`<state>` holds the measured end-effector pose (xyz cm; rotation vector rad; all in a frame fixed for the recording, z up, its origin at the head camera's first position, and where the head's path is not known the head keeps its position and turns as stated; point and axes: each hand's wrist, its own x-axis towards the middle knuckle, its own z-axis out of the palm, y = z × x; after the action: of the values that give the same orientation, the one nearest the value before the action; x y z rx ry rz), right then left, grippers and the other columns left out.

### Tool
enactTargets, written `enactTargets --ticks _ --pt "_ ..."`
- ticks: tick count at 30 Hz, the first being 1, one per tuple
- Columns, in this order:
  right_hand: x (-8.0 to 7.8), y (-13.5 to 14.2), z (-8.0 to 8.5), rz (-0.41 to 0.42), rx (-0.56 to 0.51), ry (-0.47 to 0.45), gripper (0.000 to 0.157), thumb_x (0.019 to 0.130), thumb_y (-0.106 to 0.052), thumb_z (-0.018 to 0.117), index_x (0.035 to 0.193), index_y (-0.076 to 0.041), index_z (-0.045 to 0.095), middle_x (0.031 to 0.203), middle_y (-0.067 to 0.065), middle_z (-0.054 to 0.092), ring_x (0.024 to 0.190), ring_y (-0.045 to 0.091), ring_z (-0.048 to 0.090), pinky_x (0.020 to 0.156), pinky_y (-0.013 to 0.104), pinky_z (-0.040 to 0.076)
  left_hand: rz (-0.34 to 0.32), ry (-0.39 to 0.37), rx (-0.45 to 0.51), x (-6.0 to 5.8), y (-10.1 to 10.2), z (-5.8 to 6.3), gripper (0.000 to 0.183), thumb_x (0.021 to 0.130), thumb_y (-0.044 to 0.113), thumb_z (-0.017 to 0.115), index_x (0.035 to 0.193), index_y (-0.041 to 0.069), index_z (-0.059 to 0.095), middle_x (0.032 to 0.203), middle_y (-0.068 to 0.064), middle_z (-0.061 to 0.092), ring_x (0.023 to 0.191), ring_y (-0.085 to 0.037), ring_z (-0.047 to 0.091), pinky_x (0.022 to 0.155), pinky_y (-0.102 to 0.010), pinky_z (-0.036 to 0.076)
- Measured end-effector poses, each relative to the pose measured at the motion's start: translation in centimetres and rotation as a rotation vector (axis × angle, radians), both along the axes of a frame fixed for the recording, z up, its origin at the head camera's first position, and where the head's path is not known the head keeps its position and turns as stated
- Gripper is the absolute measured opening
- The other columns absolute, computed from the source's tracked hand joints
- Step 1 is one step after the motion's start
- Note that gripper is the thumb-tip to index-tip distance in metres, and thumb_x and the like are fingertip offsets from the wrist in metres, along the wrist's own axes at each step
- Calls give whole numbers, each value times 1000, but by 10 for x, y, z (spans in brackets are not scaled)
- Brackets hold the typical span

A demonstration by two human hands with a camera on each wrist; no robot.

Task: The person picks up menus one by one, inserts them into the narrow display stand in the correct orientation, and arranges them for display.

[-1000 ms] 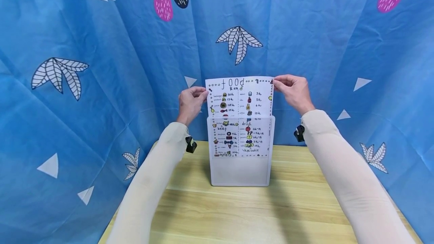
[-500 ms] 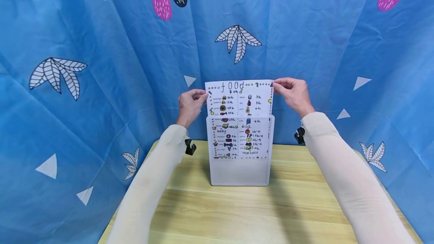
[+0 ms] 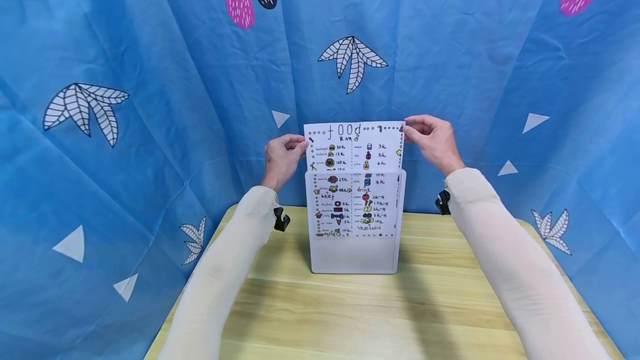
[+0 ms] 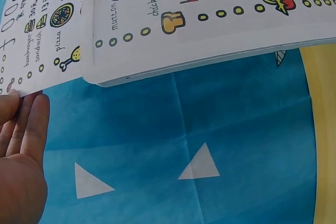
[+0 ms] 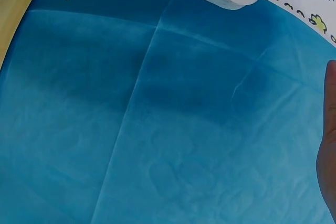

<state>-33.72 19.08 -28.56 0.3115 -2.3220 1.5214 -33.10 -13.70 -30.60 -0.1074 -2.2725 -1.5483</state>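
A paper menu (image 3: 382, 143) headed "food", with small coloured drawings and prices, stands partly inside a clear upright sign holder (image 3: 354, 254). Its top part sticks out above the holder's rim; the lower part shows through the clear front, with a blank band below it. My left hand (image 3: 283, 159) pinches the paper's left edge near the top. At the upper right corner, my right hand (image 3: 436, 140) pinches the sheet. In the left wrist view, thumb and fingers (image 4: 35, 124) meet at the menu's edge, beside the holder's corner. Only part of the right hand (image 5: 328, 135) shows in its wrist view.
The holder stands on a light wooden table (image 3: 310, 315), towards its back edge. A blue patterned curtain (image 3: 200, 71) hangs behind and on both sides. Black clips (image 3: 281, 219) sit at the cuffs of the pale sleeves.
The menu has slid a little further down into the holder, and both hands have lowered slightly with it. The holder has stayed in place.
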Motion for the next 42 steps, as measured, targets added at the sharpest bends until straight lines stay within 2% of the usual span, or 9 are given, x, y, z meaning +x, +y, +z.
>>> enactTargets --ticks 7,13,19,23,26,32,42 --pt "0 2 -3 17 10 0 31 98 -20 67 125 -5 69 102 7 73 84 7 71 78 18 51 3 -5 -8 1 1 -2 17 95 14 71 106 1 74 97 -12 73 87 -22 72 80 -30 59" --pt "0 2 -2 22 -4 -5 31 98 -16 67 125 -1 68 103 8 74 78 -1 69 77 15 52 0 1 -19 2 2 -2 18 95 13 71 107 1 74 98 -13 73 88 -23 72 81 -31 59" --pt "2 2 -2 25 -2 -4 30 97 -15 67 124 -1 69 103 9 74 78 1 70 77 15 53 -11 57 -17 0 0 12 19 96 12 69 110 0 73 101 -13 73 92 -23 72 84 -32 58" --pt "3 2 -1 16 6 -10 31 98 -17 68 125 -2 68 102 7 75 78 2 70 76 14 52 -26 97 -51 -1 0 22 21 97 12 68 113 0 72 103 -14 72 95 -23 70 86 -32 57" --pt "3 2 -2 12 15 2 31 98 -17 68 125 -3 68 102 7 74 78 0 69 75 14 52 -31 106 -76 -1 1 26 21 97 12 68 113 0 72 104 -13 72 95 -23 69 85 -33 57" --pt "2 -1 -2 23 41 21 31 97 -16 68 125 -2 68 108 15 73 79 -4 66 74 14 51 -13 100 -72 0 1 23 17 96 12 69 109 3 74 100 -12 72 91 -21 68 81 -33 57" --pt "1 -1 -5 38 54 10 28 97 -12 67 121 2 69 109 18 72 77 -4 66 75 13 52 -10 105 -79 2 -1 16 17 96 13 70 108 3 75 100 -11 73 90 -21 69 79 -32 56"
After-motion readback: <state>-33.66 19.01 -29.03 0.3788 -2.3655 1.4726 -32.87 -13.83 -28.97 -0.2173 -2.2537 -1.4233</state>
